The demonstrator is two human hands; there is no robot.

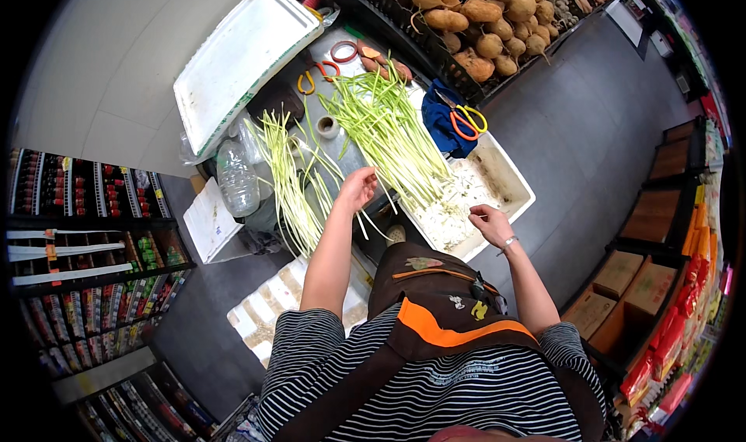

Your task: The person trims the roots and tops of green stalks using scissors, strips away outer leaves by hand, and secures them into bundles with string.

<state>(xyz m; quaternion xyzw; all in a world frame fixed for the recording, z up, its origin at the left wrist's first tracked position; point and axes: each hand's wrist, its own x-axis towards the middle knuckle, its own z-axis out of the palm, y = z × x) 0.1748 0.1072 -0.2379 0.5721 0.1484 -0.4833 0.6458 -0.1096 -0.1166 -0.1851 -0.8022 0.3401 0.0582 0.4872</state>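
Note:
My left hand [359,188], fingers loosely curled, is between two bunches of pale green garlic-chive-like stalks; whether a thin stalk is in its fingers cannot be made out. The larger bunch [393,139] spans the metal surface and a white foam box [524,194], cut ends over the box. Left of my hand, a looser bunch [285,185] hangs over the edge of the work surface. My right hand [491,223], wearing a bracelet, hovers above the box's near side with nothing visible in its loosely bent fingers. Pale trimmings [449,226] cover the box floor.
Scissors with orange and yellow handles [466,123] lie on a blue cloth [434,118]. Farther back are another pair of handles [307,83], a tape roll [344,51] and sweet potatoes [379,63]. A foam lid [245,63] and a plastic bottle [238,177] stand left; root-vegetable crates [489,22] border the back.

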